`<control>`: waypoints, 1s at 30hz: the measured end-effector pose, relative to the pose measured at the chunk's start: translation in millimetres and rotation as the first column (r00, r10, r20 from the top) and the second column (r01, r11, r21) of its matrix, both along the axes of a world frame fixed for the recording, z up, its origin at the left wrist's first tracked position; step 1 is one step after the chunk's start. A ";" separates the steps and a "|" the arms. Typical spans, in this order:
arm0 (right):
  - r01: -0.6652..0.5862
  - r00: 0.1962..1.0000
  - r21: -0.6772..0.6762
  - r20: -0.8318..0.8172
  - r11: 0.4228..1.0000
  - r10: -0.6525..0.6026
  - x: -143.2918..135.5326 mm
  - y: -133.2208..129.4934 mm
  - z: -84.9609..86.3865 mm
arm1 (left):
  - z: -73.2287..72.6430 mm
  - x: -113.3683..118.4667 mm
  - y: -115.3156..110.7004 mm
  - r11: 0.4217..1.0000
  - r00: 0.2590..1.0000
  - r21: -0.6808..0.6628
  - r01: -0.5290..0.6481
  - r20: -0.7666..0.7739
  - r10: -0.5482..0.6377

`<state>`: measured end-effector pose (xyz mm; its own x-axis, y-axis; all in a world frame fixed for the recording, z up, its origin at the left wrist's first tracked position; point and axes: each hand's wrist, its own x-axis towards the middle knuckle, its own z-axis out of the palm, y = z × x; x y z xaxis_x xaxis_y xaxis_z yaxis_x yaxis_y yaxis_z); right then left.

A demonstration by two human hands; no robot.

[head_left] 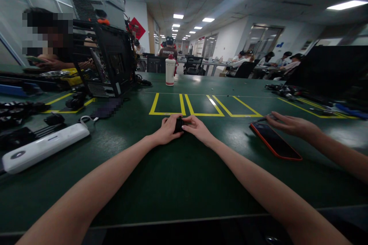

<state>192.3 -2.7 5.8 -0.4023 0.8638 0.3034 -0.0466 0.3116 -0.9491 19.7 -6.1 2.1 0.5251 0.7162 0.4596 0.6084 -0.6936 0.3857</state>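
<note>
- The small black object (178, 124) sits at the frame's centre, between both hands.
- The left hand (168, 129) clasps its left side.
- The right hand (198, 130) pinches its right edge with the fingertips.

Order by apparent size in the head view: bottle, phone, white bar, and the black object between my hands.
1. White bar
2. Phone
3. Bottle
4. Black object, judged by its visible part; it is partly hidden.
</note>
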 end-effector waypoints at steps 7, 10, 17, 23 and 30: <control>0.100 0.995 0.019 -0.002 0.995 -0.100 -5.8 5.5 -0.4 | 2.3 -0.1 -0.8 1.000 1.000 -0.001 0.006 0.009 -0.006; 0.093 0.996 -0.039 0.008 0.995 -0.093 -5.4 6.7 0.0 | 3.2 -0.4 -1.5 1.000 1.000 -0.008 0.013 0.005 -0.013; -0.030 0.999 -0.049 -0.033 0.998 0.029 -0.4 2.8 -1.7 | 0.9 -0.3 -0.1 1.000 1.000 -0.005 0.008 0.008 -0.008; 0.052 0.999 0.034 -0.004 0.998 -0.051 -3.0 2.8 -1.8 | 1.5 -0.1 -0.7 1.000 1.000 0.001 0.007 0.014 -0.007; 0.106 0.994 -0.014 0.028 0.994 -0.106 -5.0 4.8 -0.9 | 2.6 -0.4 -1.5 1.000 1.000 -0.001 0.003 0.004 -0.003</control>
<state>187.3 2.1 4.9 -0.3161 0.9065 0.2798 0.0123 0.2988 -0.9542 19.3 -7.6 4.7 0.5254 0.7151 0.4611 0.6045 -0.6951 0.3891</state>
